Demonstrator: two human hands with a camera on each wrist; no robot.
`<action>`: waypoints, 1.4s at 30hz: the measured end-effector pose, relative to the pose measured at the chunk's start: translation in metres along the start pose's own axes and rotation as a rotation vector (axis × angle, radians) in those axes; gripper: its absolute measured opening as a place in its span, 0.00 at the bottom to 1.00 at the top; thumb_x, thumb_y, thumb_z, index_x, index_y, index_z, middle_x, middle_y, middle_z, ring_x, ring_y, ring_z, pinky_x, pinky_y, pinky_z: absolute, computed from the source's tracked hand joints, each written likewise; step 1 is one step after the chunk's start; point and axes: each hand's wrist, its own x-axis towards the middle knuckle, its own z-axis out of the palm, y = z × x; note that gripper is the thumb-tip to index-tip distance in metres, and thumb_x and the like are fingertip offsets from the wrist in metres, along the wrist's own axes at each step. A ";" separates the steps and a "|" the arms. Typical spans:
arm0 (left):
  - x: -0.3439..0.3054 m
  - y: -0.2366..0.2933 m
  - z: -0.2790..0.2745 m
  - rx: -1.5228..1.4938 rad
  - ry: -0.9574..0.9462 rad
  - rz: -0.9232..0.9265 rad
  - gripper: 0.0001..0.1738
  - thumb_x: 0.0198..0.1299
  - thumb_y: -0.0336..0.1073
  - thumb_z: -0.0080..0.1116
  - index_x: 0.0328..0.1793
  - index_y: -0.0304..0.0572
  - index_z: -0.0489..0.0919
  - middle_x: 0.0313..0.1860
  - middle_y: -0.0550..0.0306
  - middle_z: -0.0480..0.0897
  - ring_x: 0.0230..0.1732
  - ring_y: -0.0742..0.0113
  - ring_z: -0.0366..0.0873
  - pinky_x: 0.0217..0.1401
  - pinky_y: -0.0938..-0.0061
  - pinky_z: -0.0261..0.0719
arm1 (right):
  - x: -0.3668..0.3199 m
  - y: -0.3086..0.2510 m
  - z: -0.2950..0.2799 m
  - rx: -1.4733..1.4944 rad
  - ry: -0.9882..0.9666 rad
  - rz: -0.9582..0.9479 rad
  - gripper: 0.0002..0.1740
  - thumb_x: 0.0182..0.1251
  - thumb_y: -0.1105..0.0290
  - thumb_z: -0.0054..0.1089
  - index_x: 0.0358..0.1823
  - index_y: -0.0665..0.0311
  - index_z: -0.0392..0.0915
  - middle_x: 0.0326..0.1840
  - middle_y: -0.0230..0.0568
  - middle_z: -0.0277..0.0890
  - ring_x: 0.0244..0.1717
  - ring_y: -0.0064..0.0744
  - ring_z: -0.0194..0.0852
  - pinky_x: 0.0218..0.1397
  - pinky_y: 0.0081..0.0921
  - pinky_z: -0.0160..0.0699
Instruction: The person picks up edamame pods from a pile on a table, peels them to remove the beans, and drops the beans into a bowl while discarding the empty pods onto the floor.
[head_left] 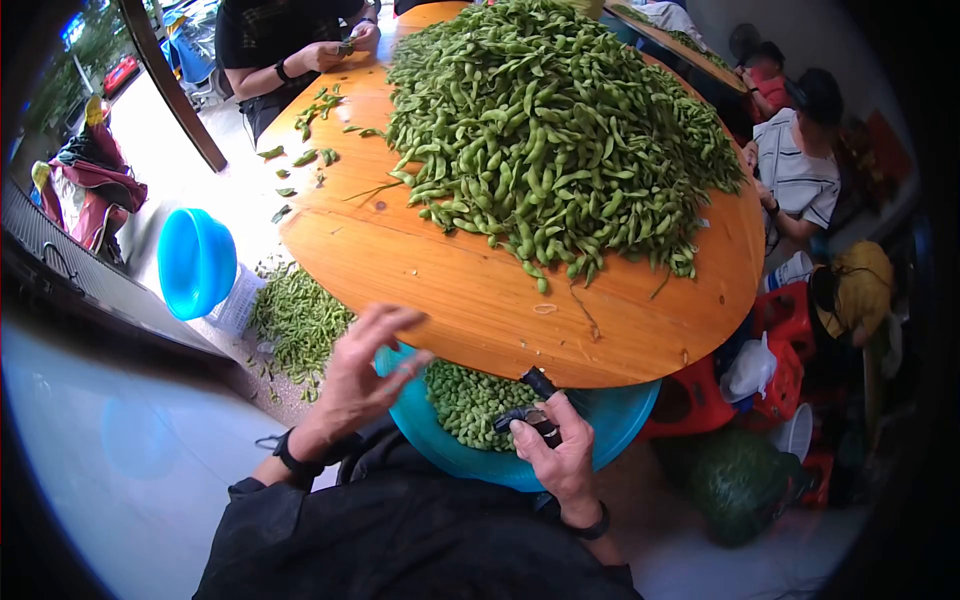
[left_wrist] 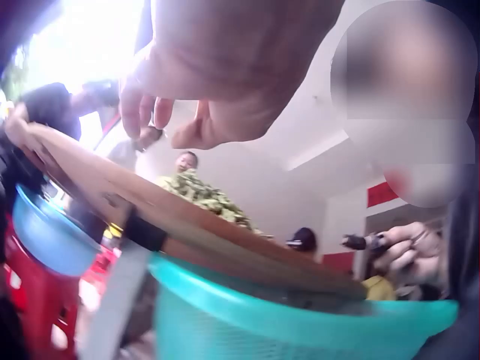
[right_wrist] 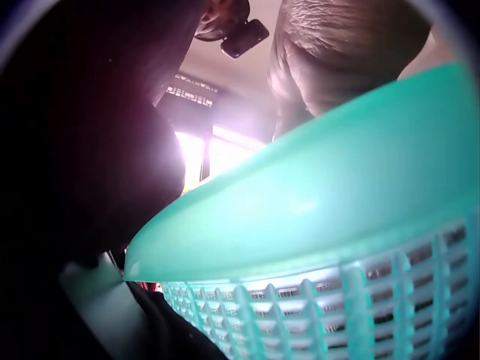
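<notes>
My left hand [head_left: 365, 365] is raised at the near table edge, fingers spread and slightly bent, with nothing between them; it is blurred. Below it is a turquoise basket [head_left: 405, 420] with slotted sides, holding shelled green beans [head_left: 470, 400]. Over the basket's right part is my right hand [head_left: 565, 450], with black covers [head_left: 538, 382] on its fingers. Its index finger points out, the others bend loosely, and no held thing shows. On the round wooden table [head_left: 450, 320] lies a big heap of green soybean pods [head_left: 560, 140].
Empty pods [head_left: 300, 320] lie in a pile on the floor at left, beside a blue tub [head_left: 195, 262]. Red stools [head_left: 780, 390] and a dark green watermelon [head_left: 740, 485] are at right. A person in black [head_left: 290, 50] works across the table; others sit at right.
</notes>
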 end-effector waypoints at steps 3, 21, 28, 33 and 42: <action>0.009 0.018 0.033 -0.237 -0.286 0.086 0.21 0.57 0.35 0.72 0.53 0.34 0.81 0.39 0.49 0.85 0.40 0.57 0.85 0.41 0.66 0.82 | -0.001 0.001 0.001 -0.081 0.022 -0.046 0.11 0.62 0.73 0.69 0.42 0.68 0.76 0.26 0.35 0.79 0.23 0.22 0.73 0.28 0.23 0.72; 0.031 0.008 0.042 -0.296 -0.545 0.368 0.07 0.58 0.26 0.66 0.42 0.37 0.83 0.34 0.51 0.83 0.39 0.52 0.83 0.40 0.63 0.80 | -0.004 0.001 -0.011 0.574 -0.199 0.207 0.20 0.67 0.78 0.64 0.60 0.71 0.74 0.28 0.27 0.71 0.22 0.13 0.63 0.23 0.15 0.63; 0.022 0.007 0.048 -0.351 -0.421 0.183 0.05 0.60 0.27 0.66 0.42 0.37 0.83 0.34 0.51 0.84 0.37 0.54 0.84 0.39 0.66 0.80 | -0.003 -0.001 -0.009 0.543 -0.172 0.190 0.17 0.68 0.79 0.63 0.57 0.72 0.74 0.27 0.27 0.70 0.23 0.13 0.63 0.23 0.15 0.62; 0.006 0.010 0.044 -0.351 -0.461 -0.102 0.07 0.69 0.33 0.61 0.43 0.35 0.82 0.29 0.57 0.84 0.32 0.70 0.82 0.37 0.74 0.80 | -0.004 0.002 -0.007 0.466 -0.131 0.155 0.12 0.67 0.77 0.64 0.50 0.70 0.75 0.26 0.27 0.71 0.23 0.13 0.64 0.24 0.15 0.64; -0.003 0.021 0.058 -0.292 -0.327 0.030 0.09 0.65 0.32 0.64 0.46 0.32 0.83 0.29 0.45 0.84 0.30 0.57 0.84 0.34 0.69 0.81 | -0.002 0.004 0.003 -0.238 0.029 -0.205 0.16 0.60 0.74 0.70 0.47 0.68 0.77 0.27 0.40 0.80 0.24 0.29 0.79 0.29 0.24 0.76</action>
